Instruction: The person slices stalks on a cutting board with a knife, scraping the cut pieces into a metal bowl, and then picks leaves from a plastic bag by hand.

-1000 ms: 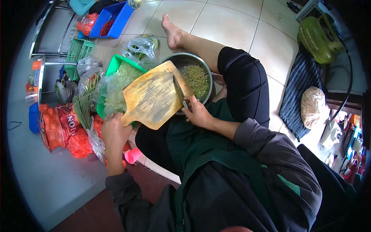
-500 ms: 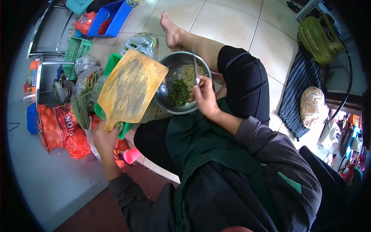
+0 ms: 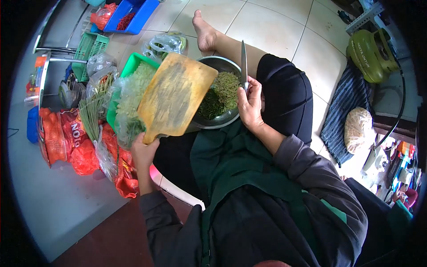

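Note:
My left hand (image 3: 145,150) is closed round the handle of a worn wooden cutting board (image 3: 175,98). The board is held up, its far right corner over the rim of a metal bowl (image 3: 229,119). Inside the bowl lie dark green shredded leaves (image 3: 212,101) beside a paler, finely chopped heap (image 3: 225,84). My right hand (image 3: 251,103) grips a kitchen knife (image 3: 244,62) at the bowl's right side, with the blade pointing away from me. Part of the bowl is hidden behind the board.
Left of the board stands a green basin (image 3: 134,60) with bagged pale vegetables (image 3: 138,86). Long green stalks (image 3: 90,118) and red net bags (image 3: 55,135) lie farther left. A blue tray (image 3: 138,18) holds red chillies. At right are a green gas cylinder (image 3: 369,55) and a dark striped cloth (image 3: 340,107).
The board has moved right, over the bowl's left part, uncovering more of the green basin. My right hand has moved right with the knife, from above the bowl to its right edge.

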A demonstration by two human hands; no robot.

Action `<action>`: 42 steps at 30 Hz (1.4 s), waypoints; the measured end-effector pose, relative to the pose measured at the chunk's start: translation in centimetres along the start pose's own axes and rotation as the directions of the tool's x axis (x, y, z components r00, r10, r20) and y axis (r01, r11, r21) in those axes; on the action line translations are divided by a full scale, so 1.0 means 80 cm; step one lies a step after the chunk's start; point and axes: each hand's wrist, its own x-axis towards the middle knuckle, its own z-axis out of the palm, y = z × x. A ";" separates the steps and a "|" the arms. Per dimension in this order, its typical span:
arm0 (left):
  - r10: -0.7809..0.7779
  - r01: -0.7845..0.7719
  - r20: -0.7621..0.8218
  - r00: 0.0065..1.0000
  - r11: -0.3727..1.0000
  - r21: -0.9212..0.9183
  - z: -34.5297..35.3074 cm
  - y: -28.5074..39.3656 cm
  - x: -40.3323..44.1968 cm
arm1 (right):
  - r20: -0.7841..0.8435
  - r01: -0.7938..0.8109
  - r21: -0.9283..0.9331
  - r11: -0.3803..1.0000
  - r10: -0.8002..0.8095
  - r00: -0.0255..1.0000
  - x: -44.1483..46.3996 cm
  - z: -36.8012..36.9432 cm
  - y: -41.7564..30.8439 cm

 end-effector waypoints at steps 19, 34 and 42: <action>0.287 -0.283 0.141 0.948 0.958 -0.050 0.116 0.035 0.031 | 0.265 0.137 -0.295 0.946 -0.057 0.963 -0.020 0.004 -0.003; 0.097 -0.006 0.160 0.982 0.870 -0.493 0.037 0.031 0.051 | 0.130 0.278 -0.065 0.958 -0.268 0.955 -0.016 0.001 0.012; -0.031 -0.063 -0.151 0.988 0.815 -0.576 -0.014 0.023 0.063 | 0.027 0.075 -0.007 0.997 -0.075 0.997 -0.006 0.004 0.008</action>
